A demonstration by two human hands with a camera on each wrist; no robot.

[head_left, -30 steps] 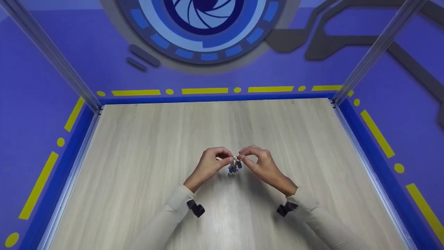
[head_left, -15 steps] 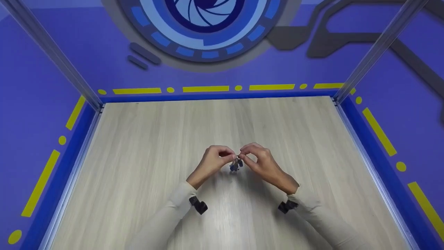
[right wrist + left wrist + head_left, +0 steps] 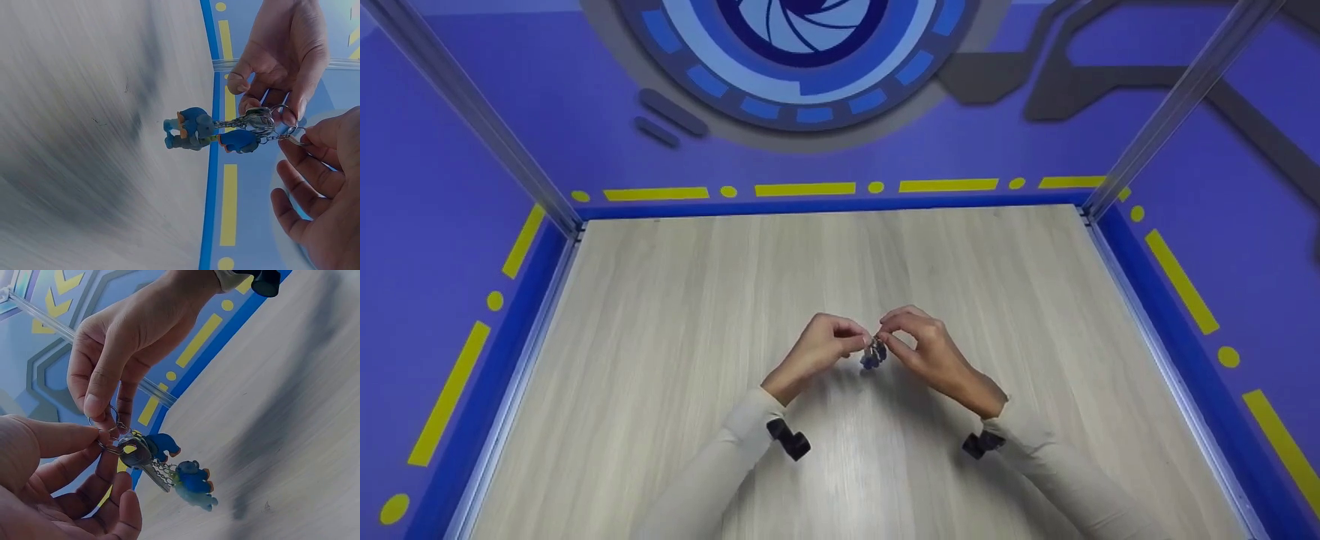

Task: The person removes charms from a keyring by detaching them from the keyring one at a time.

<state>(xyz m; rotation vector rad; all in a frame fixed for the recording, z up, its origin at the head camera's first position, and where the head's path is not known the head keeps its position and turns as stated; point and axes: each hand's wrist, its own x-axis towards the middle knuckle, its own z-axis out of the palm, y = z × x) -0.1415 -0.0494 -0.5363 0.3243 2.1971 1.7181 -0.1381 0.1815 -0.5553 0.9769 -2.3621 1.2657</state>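
Note:
Over the middle of the table, my left hand (image 3: 819,352) and right hand (image 3: 930,356) meet at a bunch of keys (image 3: 874,355). Each hand pinches a metal ring between thumb and forefinger; in the left wrist view the rings appear linked. From them hang a key (image 3: 156,478), a round silvery piece (image 3: 260,120), and short chains. Small blue animal figures (image 3: 194,477) dangle at the chain ends, one with orange edging. Another blue figure (image 3: 239,139) hangs nearer the rings. Fingertips partly cover the rings, so their exact joining cannot be made out.
A pale wood-grain table (image 3: 697,285) lies beneath the hands. Blue printed walls with yellow dashes (image 3: 805,188) enclose its back and sides, and metal posts (image 3: 1147,127) rise at the back corners. Black wrist cameras (image 3: 789,439) sit on both cuffs.
My left hand has shifted slightly right, closer to the right hand. The hanging keys and figures have drifted a little right with it and bunched closer together. Both hands keep their pinch.

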